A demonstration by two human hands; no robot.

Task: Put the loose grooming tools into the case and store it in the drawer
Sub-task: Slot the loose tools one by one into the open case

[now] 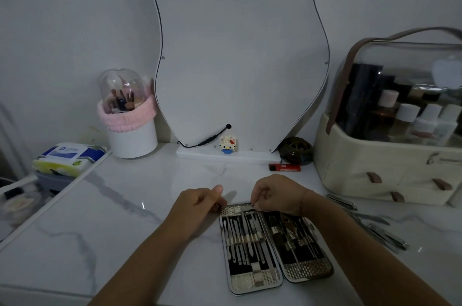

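Manicure case point(308, 272) lies open and flat on the marble worktop point(125, 230), its elastic loops mostly filled. Left grip point(197, 203) curls on the case's far left corner, steadying it. Right grip point(275, 195) pinches a slender tool point(253, 209) at the case's far edge. Loose nail clippers point(386, 234) lie right of the case, near the cosmetics organizer point(375, 168). These steel tools look stiff, slick and sharp-tipped, so take them mid-shaft. Once shut, the thin metal case should carry by its long edges.
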